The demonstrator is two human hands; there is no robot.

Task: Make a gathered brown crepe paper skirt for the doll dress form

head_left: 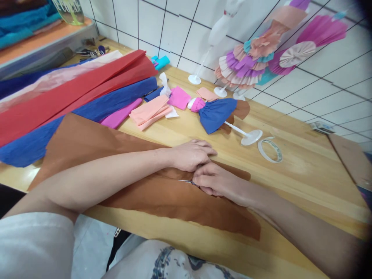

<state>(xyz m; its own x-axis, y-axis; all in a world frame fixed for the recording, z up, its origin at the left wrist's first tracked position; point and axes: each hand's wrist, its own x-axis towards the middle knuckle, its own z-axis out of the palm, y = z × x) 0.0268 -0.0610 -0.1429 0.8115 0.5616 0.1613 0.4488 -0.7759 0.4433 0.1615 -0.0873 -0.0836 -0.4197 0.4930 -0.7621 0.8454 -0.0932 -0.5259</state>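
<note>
Brown sheet (174,199) lies on the counter (314,178) before us, partly covered by our forearms; its full outline is hard to trace. Right hand (216,180): fingers closed around scissors (186,181), of which we see only slim, pointed metal near the sheet's middle; the handles are hidden in the grip. We cannot make out whether the blades are parted. Left hand (193,155): palm down on the sheet, outer fingers extended, touching or just overlapping the right hand. Its thumb is concealed, so we cannot tell whether it pinches the sheet.

Beyond, a small dress form (217,114) in a blue skirt lies on its side, its base near a ring of white tape (279,155). At left, a red roll (87,93) and a blue roll (95,108) run out toward the frame edge. A cluster of tools (87,53) behind them is too small to identify. A jar (71,13) is cut off above.
</note>
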